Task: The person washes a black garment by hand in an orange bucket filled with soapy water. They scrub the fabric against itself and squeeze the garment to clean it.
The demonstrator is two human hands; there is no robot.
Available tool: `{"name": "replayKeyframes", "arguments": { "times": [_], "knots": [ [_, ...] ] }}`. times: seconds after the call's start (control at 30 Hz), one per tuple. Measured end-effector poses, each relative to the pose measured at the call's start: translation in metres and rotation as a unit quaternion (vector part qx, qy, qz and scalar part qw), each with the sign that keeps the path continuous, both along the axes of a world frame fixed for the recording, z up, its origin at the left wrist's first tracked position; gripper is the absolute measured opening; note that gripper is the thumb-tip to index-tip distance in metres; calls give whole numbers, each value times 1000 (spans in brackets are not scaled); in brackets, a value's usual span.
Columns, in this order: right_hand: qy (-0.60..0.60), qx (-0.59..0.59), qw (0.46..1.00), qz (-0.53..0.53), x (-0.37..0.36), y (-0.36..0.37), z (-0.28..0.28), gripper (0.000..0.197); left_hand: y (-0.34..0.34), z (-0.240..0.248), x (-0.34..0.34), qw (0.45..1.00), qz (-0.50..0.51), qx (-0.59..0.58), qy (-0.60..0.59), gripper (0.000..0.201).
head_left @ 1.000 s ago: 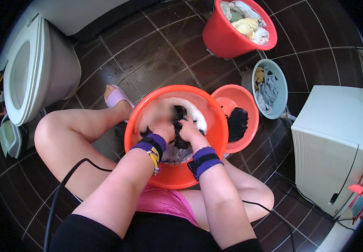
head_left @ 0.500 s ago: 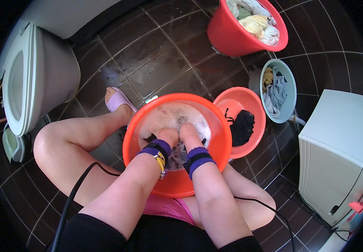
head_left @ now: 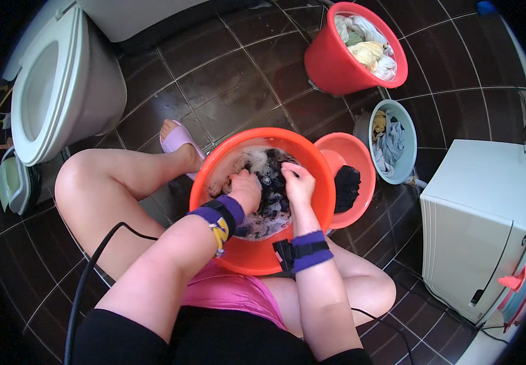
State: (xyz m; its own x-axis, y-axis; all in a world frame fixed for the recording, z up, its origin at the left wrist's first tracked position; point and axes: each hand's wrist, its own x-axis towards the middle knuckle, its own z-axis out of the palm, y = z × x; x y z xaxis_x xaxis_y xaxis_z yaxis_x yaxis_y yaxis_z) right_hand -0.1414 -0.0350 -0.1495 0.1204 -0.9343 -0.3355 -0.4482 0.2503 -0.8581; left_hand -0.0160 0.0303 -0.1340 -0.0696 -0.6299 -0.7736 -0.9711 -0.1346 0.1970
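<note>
Soaked black cloth [head_left: 272, 196] lies mid-way between the edges of the round orange plastic basin [head_left: 251, 264]; the left hand's [head_left: 246, 188] and right hand's [head_left: 299, 182] fingers curl, grip unclear. Sharp tugging could slop foamy water [head_left: 259, 229] out.

Forearms [head_left: 175, 261] extended forward, converging.
Left hand [head_left: 246, 190]: back upward, fingers bent downward. Right hand [head_left: 300, 182]: just beside it, fingers folded; grips unclear.

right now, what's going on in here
Someone's left hand is down among dark cloth in sudsy water, inside an orange basin. The right hand is curled over that basin; whether either grips cloth is unclear. Nearby, a smaller pink basin holds black cloth, and a pale blue tub and red bucket hold more.
</note>
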Motion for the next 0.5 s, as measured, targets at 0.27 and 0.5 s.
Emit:
{"name": "replayKeyframes", "arguments": {
  "times": [0.27,0.5],
  "knots": [
    [-133,-116,984,13,-41,11,111,30,38,58,16,999,-2,13,35,46],
    [-280,-70,957,-11,-49,60,199,45,65,84,34,981,-54,-161,88,35]
  ]
}}
